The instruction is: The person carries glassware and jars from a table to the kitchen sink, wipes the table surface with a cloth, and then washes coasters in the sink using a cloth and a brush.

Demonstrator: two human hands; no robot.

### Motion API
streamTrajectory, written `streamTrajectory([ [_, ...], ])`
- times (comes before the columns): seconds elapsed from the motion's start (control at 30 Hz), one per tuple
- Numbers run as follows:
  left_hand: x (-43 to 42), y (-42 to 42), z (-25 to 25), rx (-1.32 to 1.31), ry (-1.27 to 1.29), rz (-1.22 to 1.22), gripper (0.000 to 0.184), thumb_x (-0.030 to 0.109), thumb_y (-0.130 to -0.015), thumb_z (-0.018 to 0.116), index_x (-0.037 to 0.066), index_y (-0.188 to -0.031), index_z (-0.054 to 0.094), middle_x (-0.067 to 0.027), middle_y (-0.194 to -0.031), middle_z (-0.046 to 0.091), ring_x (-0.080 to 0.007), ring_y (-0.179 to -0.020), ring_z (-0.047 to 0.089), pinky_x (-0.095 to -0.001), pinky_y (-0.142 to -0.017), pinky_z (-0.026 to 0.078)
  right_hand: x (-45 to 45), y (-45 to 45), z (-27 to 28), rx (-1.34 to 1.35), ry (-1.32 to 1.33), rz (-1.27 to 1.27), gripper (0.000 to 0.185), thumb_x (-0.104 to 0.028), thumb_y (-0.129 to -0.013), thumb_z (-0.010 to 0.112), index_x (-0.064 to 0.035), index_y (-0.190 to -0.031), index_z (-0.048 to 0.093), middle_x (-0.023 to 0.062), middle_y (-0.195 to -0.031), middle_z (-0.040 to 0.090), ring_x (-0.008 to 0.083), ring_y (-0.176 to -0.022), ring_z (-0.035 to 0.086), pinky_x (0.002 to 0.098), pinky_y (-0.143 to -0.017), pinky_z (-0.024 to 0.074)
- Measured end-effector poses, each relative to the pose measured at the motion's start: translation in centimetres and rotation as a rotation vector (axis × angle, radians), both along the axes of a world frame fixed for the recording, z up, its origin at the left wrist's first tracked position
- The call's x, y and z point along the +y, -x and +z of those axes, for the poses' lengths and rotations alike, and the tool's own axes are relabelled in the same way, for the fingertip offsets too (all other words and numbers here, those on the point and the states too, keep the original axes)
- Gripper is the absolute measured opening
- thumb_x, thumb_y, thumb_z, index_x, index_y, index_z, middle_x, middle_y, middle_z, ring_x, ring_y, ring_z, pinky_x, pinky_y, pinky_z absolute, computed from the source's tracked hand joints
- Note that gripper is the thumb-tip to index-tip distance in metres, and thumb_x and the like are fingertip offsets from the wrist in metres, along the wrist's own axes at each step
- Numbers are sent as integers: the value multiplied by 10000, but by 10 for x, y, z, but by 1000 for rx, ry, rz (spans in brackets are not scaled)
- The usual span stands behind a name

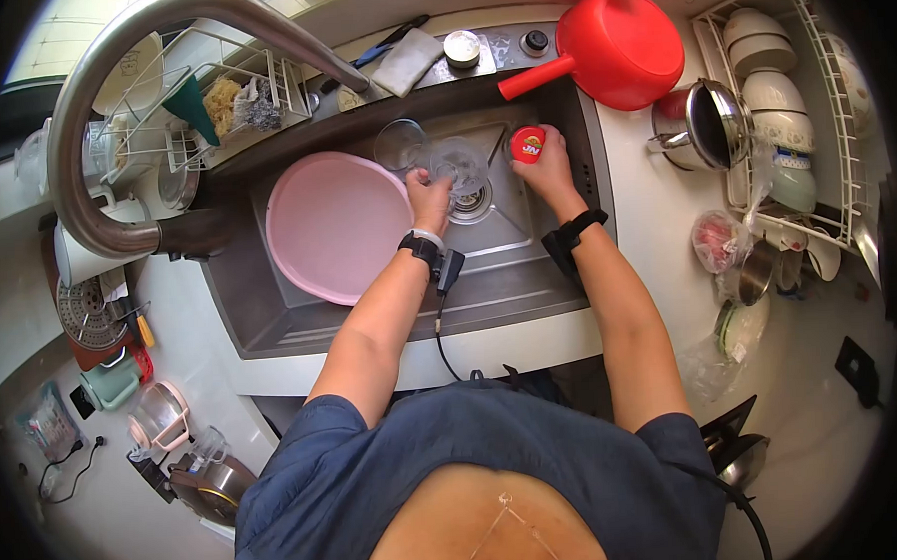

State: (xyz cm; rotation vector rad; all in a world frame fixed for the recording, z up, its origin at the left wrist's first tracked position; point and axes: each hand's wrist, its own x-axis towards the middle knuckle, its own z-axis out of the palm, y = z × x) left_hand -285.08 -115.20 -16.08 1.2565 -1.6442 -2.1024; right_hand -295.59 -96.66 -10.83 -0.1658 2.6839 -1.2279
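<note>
In the sink [558, 275], my left hand [429, 201] is closed at the near edge of a clear round glass container [460, 161], which sits above the drain. My right hand [546, 166] is wrapped round a small container with a red top [528, 144] and white lettering. Its lower part is hidden by my fingers and the viewing angle. Another clear round dish [400, 144] rests behind my left hand. Beside my left wrist stands a pink basin [278, 222], filling the left part of the sink.
A large steel faucet [67, 136] arches over the left side. Behind the sink lie a grey cloth [408, 62] and a round white-topped jar [461, 49]. A red pan [627, 52], a steel pot [712, 128] and a dish rack [849, 162] with bowls stand on the right.
</note>
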Motion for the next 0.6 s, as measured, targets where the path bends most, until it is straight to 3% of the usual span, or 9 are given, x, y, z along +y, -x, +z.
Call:
streamTrajectory([
  [0.03, 0, 0, -1, 27, -27, 28, 444, -13, -626, 620, 56, -1002, 393, -80, -928, 429, -159, -819, 454, -272, -670, 406, -1, 2, 0, 4, -3, 13, 778, -161, -558, 784, 2, -1212, 396, 242, -1177, 461, 386, -1071, 503, 393, -908, 448],
  [0.17, 4, 3, -3, 23, -69, 59, 455, -6, -650, 621, 57, -1024, 369, -80, -927, 432, -154, -824, 464, -277, -665, 412, -6, 7, -6, 28, -13, 32, 792, -163, -554, 802, 4, -1214, 396, 236, -1184, 458, 385, -1074, 500, 394, -906, 449],
  [0.27, 14, 8, 2, 78, -159, 112, 461, -36, -691, 592, 87, -1053, 334, -89, -906, 458, -153, -721, 493, -265, -587, 403, -9, 9, -4, 12, -6, 22, 825, -183, -541, 829, 3, -1217, 393, 236, -1187, 455, 380, -1082, 493, 393, -913, 444],
  [0.47, 26, 19, 6, 40, -330, 228, 629, -10, -723, 602, 42, -1252, 265, -119, -1036, 452, -195, -933, 510, -304, -724, 438, -11, 6, -3, 48, -8, 41, 842, -236, -556, 837, 12, -1222, 387, 230, -1168, 479, 372, -1083, 496, 397, -921, 431],
  [0.6, 25, 21, 9, 15, -365, 163, 729, -20, -731, 600, 91, -1333, 203, -132, -1184, 400, -217, -1015, 486, -358, -802, 457, -12, 4, 0, 54, -18, 49, 864, -259, -556, 844, 13, -1232, 379, 235, -1185, 474, 375, -1100, 491, 396, -929, 428],
])
